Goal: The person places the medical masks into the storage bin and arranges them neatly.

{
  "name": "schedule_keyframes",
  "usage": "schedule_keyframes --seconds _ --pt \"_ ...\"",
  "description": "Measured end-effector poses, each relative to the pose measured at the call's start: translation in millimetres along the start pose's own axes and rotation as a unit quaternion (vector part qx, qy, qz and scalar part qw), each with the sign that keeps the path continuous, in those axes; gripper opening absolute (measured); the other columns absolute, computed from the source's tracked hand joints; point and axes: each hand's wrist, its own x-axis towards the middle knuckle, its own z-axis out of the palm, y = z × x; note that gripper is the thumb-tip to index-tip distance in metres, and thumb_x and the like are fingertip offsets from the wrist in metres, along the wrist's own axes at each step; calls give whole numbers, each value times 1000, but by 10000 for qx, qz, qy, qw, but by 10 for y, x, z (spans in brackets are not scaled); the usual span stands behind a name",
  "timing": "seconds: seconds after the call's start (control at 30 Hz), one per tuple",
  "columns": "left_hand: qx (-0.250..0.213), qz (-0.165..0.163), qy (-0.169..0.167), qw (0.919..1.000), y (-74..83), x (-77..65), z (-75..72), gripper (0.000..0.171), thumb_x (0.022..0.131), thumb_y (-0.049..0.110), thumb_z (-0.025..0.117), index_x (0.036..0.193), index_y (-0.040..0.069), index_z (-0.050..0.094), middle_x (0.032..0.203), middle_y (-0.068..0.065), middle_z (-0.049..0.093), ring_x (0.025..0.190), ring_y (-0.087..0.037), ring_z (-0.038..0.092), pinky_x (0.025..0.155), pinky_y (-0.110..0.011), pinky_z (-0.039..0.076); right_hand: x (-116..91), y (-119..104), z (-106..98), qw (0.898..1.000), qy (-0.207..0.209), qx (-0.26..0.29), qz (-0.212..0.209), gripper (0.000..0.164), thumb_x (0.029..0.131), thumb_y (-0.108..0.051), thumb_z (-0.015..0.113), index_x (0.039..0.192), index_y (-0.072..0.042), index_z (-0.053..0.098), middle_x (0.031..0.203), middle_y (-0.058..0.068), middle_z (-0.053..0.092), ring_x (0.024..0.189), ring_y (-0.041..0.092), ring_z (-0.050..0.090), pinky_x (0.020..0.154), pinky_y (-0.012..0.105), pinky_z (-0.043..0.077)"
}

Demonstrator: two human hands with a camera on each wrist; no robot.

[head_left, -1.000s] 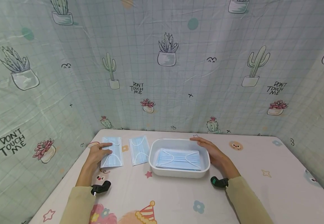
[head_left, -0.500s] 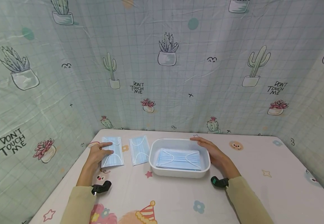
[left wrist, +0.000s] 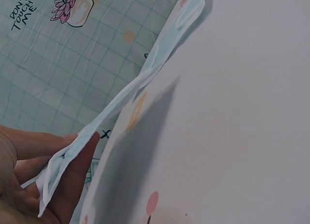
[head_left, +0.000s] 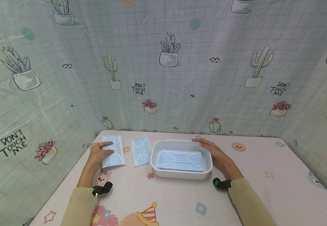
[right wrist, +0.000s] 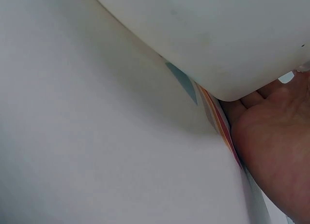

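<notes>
At the left end of the table, my left hand (head_left: 98,153) pinches a light blue disposable face mask (head_left: 116,157) with white ear loops. Seen from the left wrist, the mask (left wrist: 118,99) runs between the fingers at a slant, its near part raised above a shadow. A second face mask (head_left: 141,153) lies flat just to the right. Several more masks (head_left: 179,160) lie in a white plastic tub (head_left: 180,175). My right hand (head_left: 215,154) rests against the tub's right side, fingers extended along the far corner of its rim; the right wrist view shows the palm beside the outer wall.
The pale pink table cover (head_left: 163,201) carries printed stars, flowers and cartoon faces. Hanging cactus-print sheets (head_left: 191,75) enclose the table at the back and both sides. A black wrist camera (head_left: 102,189) sits on the left wrist, another (head_left: 221,184) on the right.
The mask in my left hand has shifted slightly right and away from me, its far edge now higher in view. The left fingers rose a little with it. Right hand and tub stay still.
</notes>
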Motion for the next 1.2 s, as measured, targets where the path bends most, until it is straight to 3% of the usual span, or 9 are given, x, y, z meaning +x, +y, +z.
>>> schedule_keyframes --seconds 0.63,0.97,1.2 --pt "-173 253 114 9995 189 -53 -3 54 94 6 68 146 3 56 174 -17 15 161 -41 10 128 -59 15 -2 3 -1 10000 -41 -28 -21 45 111 -28 42 154 -17 49 172 7 26 160 35 19 127 59 17" --pt "-168 402 222 9988 290 -115 21 53 96 9 67 147 5 56 173 -17 16 158 -42 19 127 -59 20 0 -5 4 10000 -61 43 -9 45 111 -28 43 154 -15 49 171 4 27 159 34 21 127 59 19" --pt "-114 505 319 9982 372 -158 50 53 96 10 67 148 7 56 172 -18 21 150 -44 32 123 -60 29 -1 0 -2 10000 -21 39 15 44 111 -28 43 153 -16 50 171 3 29 159 33 23 127 58 20"
